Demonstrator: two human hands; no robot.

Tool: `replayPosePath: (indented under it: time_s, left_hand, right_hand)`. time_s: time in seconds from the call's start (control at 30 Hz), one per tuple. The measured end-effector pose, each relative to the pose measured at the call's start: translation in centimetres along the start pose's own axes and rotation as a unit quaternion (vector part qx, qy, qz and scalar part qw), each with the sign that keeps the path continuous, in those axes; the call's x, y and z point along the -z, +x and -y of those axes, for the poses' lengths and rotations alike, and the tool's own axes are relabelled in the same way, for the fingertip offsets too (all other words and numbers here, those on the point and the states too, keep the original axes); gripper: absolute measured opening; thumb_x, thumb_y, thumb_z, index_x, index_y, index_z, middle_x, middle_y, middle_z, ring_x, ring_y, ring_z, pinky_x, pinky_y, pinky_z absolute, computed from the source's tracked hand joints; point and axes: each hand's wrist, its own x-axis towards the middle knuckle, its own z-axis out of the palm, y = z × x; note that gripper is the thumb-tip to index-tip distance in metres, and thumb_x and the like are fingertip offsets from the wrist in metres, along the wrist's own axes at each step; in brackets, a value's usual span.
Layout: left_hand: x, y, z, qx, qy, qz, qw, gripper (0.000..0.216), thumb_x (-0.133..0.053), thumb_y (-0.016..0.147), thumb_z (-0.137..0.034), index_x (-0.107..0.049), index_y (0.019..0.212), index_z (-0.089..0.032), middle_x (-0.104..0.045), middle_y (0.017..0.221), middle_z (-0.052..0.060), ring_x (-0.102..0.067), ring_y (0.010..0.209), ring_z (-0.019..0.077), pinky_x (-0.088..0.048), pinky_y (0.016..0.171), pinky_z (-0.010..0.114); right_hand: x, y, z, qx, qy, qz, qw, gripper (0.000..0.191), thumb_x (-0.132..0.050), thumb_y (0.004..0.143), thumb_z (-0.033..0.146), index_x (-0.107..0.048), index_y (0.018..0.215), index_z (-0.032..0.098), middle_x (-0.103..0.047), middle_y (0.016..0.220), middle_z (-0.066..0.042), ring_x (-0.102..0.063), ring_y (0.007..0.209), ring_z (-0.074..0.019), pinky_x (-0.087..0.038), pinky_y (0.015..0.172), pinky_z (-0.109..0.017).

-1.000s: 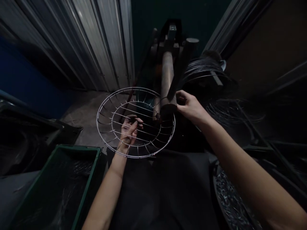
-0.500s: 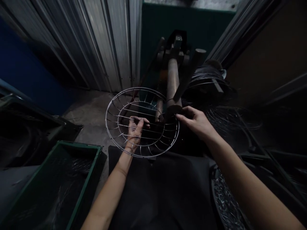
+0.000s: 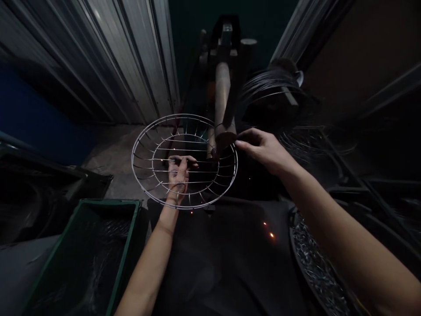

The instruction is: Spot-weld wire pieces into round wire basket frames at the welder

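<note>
A round wire basket, two rim rings joined by short curved wires and with straight wires across its base, is held out before me. My left hand reaches from below, its fingers closed around the base wires. Beside the far right rim, my right hand is pinched, thumb and forefinger close together; whatever small thing they hold is hidden. Just left of those fingertips, the end of a thick metal cylinder of a spot welding machine meets the rim. A thinner rod stands under it, partly behind the basket.
A green crate with thin wires stands at lower left. A round tub of small metal pieces is at lower right. Coiled wire lies behind the right hand. Glowing sparks show over the dark apron.
Glowing sparks have appeared over the apron and near the basket. The view has shifted, so machine, basket and hands sit further left and higher. Both hands keep their hold.
</note>
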Motion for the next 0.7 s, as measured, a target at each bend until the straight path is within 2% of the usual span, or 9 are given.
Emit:
replayPosePath:
  time_s: [0.13,0.33,0.43,0.57,0.7]
  left_hand:
    - [-0.4,-0.4,0.5,-0.008,-0.029,-0.031,0.999,0.034,-0.068,0.078,-0.042,-0.041,0.084,-0.023,-0.065,0.08,-0.004,-0.063,0.067,0.0089,-0.052,0.068,0.024]
    - [-0.8,0.3,1.3,-0.02,-0.03,-0.055,0.998,0.033,-0.065,0.08,-0.044,-0.04,0.084,-0.022,-0.064,0.081,-0.004,-0.062,0.068,0.0091,-0.051,0.067,0.024]
    - [-0.8,0.5,1.2,-0.026,-0.022,-0.046,0.998,0.032,-0.065,0.081,-0.043,-0.04,0.084,-0.022,-0.064,0.08,-0.004,-0.062,0.067,0.009,-0.051,0.067,0.024]
    - [-0.8,0.4,1.1,-0.054,0.008,-0.029,0.998,0.029,-0.062,0.084,-0.042,-0.04,0.086,-0.023,-0.063,0.081,-0.003,-0.062,0.069,0.01,-0.051,0.067,0.024]
    - [-1.1,0.3,1.5,-0.062,0.028,-0.055,0.996,0.026,-0.056,0.087,-0.045,-0.041,0.088,-0.023,-0.062,0.084,-0.003,-0.061,0.068,0.0093,-0.05,0.065,0.023]
  right_hand:
    - [1.8,-3.3,-1.0,-0.043,-0.034,-0.033,0.998,0.036,-0.067,0.071,0.051,-0.066,0.09,0.02,-0.065,0.077,-0.003,-0.057,0.069,-0.0164,-0.047,0.062,-0.03]
    - [2.8,-7.3,-5.5,-0.145,-0.011,-0.027,0.989,0.045,-0.068,0.066,0.058,-0.067,0.088,0.019,-0.059,0.065,-0.001,-0.05,0.056,-0.0134,-0.038,0.046,-0.025]
    - [2.8,-8.3,-7.0,-0.182,0.017,-0.032,0.983,0.049,-0.07,0.064,0.06,-0.066,0.09,0.018,-0.057,0.064,-0.001,-0.045,0.053,-0.0112,-0.034,0.043,-0.023]
    - [3.0,-8.8,-7.7,-0.197,0.05,-0.049,0.978,0.049,-0.072,0.061,0.059,-0.066,0.088,0.019,-0.055,0.064,0.001,-0.043,0.052,-0.0097,-0.033,0.044,-0.023]
    - [3.0,-9.3,-8.2,-0.2,0.037,-0.04,0.978,0.049,-0.071,0.063,0.059,-0.066,0.091,0.019,-0.056,0.067,0.001,-0.042,0.052,-0.0095,-0.032,0.044,-0.023]
